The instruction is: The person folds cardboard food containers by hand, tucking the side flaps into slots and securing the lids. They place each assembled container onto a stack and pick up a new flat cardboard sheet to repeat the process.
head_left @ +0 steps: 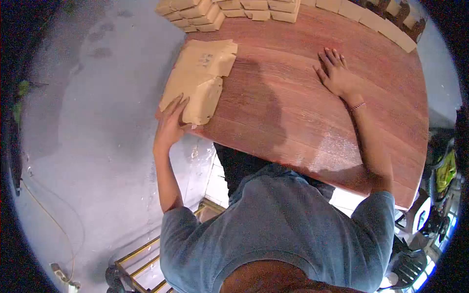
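Note:
My left hand point(171, 122) rests on the lower left corner of a flat piece of tan cardboard point(193, 73), its fingers spread over the edge. Dark printed letters show on the upper part of the cardboard, which lies at the left edge of the wooden table point(264, 112). Over on the right side, my right hand point(338, 75) lies flat on the tabletop with its fingers apart, touching nothing but the wood.
Stacks of folded tan boxes point(195, 14) stand at the table's far left edge. A row of cardboard pieces point(361, 19) lines the far right edge. A metal frame point(141, 263) stands on the floor at lower left, and a cable point(53, 215) hangs at far left.

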Action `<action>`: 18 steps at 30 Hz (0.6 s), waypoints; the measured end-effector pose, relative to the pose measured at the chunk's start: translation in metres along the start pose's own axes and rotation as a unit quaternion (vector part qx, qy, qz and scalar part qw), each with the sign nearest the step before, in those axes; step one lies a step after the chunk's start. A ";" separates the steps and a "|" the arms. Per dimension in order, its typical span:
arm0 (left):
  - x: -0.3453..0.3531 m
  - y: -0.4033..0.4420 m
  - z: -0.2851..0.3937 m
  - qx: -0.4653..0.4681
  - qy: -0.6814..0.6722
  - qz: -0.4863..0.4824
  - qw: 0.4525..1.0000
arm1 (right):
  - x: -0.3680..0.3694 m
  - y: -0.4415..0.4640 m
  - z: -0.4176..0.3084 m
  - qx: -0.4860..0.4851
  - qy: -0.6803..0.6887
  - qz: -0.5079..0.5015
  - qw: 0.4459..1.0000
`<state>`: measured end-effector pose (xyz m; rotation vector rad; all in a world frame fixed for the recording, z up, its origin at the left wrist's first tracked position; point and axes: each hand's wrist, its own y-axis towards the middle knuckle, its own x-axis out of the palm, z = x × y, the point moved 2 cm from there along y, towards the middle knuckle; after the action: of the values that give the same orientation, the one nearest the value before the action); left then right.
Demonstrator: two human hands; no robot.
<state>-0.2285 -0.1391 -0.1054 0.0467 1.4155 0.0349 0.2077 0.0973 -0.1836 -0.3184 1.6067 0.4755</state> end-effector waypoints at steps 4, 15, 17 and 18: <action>0.008 -0.008 -0.012 0.025 0.055 -0.013 0.998 | 0.007 0.001 0.002 0.000 -0.005 0.007 1.000; 0.008 -0.008 -0.037 0.087 0.090 -0.040 0.991 | 0.004 0.002 0.000 0.006 0.021 0.007 1.000; 0.007 -0.008 -0.035 0.103 0.126 -0.035 0.986 | 0.004 0.001 -0.001 0.006 0.023 0.013 1.000; 0.008 -0.009 -0.035 0.107 0.142 -0.039 0.983 | 0.005 0.000 -0.001 0.007 0.025 0.016 1.000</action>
<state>-0.2615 -0.1473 -0.1188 0.1687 1.7009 -0.1824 0.2066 0.0975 -0.1880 -0.2963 1.6660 0.4842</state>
